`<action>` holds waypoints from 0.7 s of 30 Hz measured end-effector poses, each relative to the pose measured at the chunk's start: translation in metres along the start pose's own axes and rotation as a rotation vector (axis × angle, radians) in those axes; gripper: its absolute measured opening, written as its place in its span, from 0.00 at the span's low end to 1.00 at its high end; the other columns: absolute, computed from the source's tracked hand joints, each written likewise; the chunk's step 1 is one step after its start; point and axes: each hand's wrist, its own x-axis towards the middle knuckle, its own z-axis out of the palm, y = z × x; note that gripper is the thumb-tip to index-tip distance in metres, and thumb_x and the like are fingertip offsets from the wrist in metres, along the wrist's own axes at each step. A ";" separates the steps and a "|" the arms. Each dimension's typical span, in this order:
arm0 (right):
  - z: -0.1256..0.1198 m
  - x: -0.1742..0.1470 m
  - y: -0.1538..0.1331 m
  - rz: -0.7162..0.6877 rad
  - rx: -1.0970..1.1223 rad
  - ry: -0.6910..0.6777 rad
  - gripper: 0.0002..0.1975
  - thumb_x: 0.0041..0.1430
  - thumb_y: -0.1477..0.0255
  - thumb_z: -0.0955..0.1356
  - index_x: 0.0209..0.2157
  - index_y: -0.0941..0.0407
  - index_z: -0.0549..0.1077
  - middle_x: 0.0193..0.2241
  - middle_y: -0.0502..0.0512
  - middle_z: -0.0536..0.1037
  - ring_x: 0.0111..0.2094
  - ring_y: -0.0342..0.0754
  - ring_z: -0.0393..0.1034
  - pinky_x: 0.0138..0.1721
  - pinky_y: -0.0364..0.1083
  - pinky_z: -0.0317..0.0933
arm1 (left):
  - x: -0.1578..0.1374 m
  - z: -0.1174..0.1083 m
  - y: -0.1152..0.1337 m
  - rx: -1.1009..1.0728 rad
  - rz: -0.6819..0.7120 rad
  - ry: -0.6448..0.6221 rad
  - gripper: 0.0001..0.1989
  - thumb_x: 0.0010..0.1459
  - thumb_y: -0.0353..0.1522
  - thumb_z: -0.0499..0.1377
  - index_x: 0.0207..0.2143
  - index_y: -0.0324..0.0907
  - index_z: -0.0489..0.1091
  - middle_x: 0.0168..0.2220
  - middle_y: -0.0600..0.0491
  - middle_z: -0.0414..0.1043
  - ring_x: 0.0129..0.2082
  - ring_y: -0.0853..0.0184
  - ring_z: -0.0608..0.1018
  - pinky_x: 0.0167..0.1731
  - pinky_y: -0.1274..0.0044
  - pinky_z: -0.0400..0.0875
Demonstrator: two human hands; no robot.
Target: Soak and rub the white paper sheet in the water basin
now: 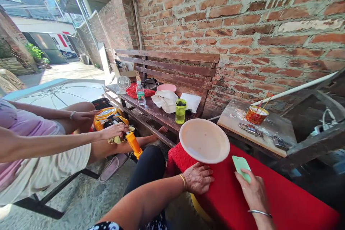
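My left hand (pixel 199 178) lies palm down on the red cloth (pixel 285 187), its fingers flat and a little apart, just in front of the basin's near rim. Between the thumb and fingers of my right hand (pixel 253 192) is a flat, light green plastic scraper (pixel 241 165), tilted up above the cloth. A pale, wide basin (pixel 205 140) stands at the far left end of the cloth; what is in it, if anything, I cannot make out.
A wooden bench (pixel 159 113) along the brick wall carries a green drink bottle (pixel 180 111), a water bottle (pixel 140 94) and white cloth (pixel 165 100). Padlocks (pixel 250 129) and a red tub (pixel 256 115) sit on a board at right. Another person's hand (pixel 117 130) is by an orange tool (pixel 133 143).
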 end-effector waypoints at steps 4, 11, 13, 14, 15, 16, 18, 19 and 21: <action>0.012 0.014 -0.009 0.092 -0.005 -0.050 0.30 0.50 0.45 0.60 0.40 0.53 0.77 0.22 0.56 0.69 0.37 0.63 0.70 0.37 0.57 0.67 | -0.008 0.003 0.008 -0.001 -0.070 -0.002 0.14 0.63 0.37 0.56 0.49 0.45 0.72 0.53 0.52 0.74 0.56 0.63 0.73 0.60 0.67 0.60; 0.025 0.023 -0.021 0.198 -0.042 -0.081 0.34 0.49 0.44 0.60 0.44 0.54 0.77 0.22 0.54 0.65 0.34 0.63 0.71 0.35 0.56 0.67 | -0.036 -0.021 0.028 -0.170 -0.109 0.074 0.18 0.61 0.32 0.55 0.54 0.44 0.66 0.49 0.49 0.75 0.50 0.64 0.76 0.52 0.69 0.69; 0.028 0.022 -0.030 0.223 -0.049 -0.127 0.37 0.49 0.43 0.59 0.46 0.56 0.77 0.24 0.55 0.67 0.32 0.61 0.71 0.35 0.56 0.67 | -0.036 -0.043 0.024 -0.266 -0.199 0.276 0.23 0.61 0.29 0.54 0.59 0.43 0.61 0.48 0.46 0.75 0.46 0.63 0.77 0.46 0.70 0.72; 0.029 0.020 -0.035 0.233 -0.053 -0.152 0.38 0.49 0.42 0.58 0.47 0.57 0.76 0.25 0.57 0.68 0.32 0.61 0.71 0.35 0.55 0.67 | -0.034 -0.056 0.018 -0.331 -0.282 0.414 0.24 0.61 0.29 0.53 0.60 0.43 0.59 0.47 0.45 0.75 0.45 0.62 0.78 0.45 0.70 0.72; 0.030 0.019 -0.040 0.239 -0.062 -0.173 0.40 0.50 0.42 0.57 0.47 0.58 0.76 0.26 0.58 0.69 0.32 0.61 0.71 0.34 0.55 0.67 | -0.031 -0.068 0.010 -0.405 -0.394 0.563 0.24 0.62 0.29 0.53 0.61 0.43 0.57 0.46 0.44 0.74 0.45 0.61 0.77 0.45 0.69 0.72; 0.031 0.017 -0.044 0.237 -0.079 -0.190 0.41 0.50 0.41 0.56 0.49 0.58 0.75 0.26 0.59 0.70 0.33 0.61 0.72 0.34 0.55 0.67 | -0.028 -0.079 0.000 -0.485 -0.518 0.701 0.24 0.63 0.30 0.53 0.61 0.44 0.57 0.44 0.45 0.73 0.43 0.62 0.77 0.45 0.70 0.72; 0.031 0.013 -0.051 0.208 -0.138 -0.208 0.41 0.52 0.42 0.55 0.51 0.58 0.74 0.27 0.61 0.71 0.35 0.62 0.73 0.33 0.55 0.67 | -0.024 -0.094 -0.026 -0.620 -0.796 0.918 0.21 0.65 0.32 0.53 0.60 0.46 0.58 0.42 0.49 0.70 0.40 0.65 0.75 0.42 0.72 0.72; 0.031 0.011 -0.053 0.191 -0.177 -0.206 0.41 0.53 0.42 0.54 0.52 0.57 0.74 0.28 0.61 0.72 0.36 0.63 0.73 0.33 0.55 0.67 | -0.022 -0.097 -0.040 -0.667 -0.912 0.985 0.20 0.65 0.33 0.53 0.59 0.47 0.58 0.41 0.50 0.68 0.38 0.66 0.75 0.41 0.73 0.72; 0.031 0.009 -0.050 0.170 -0.260 -0.187 0.41 0.54 0.41 0.53 0.54 0.54 0.73 0.30 0.63 0.73 0.34 0.63 0.74 0.30 0.56 0.67 | -0.024 -0.094 -0.065 -0.721 -1.091 1.062 0.18 0.64 0.34 0.55 0.56 0.46 0.61 0.39 0.52 0.67 0.37 0.68 0.73 0.40 0.75 0.71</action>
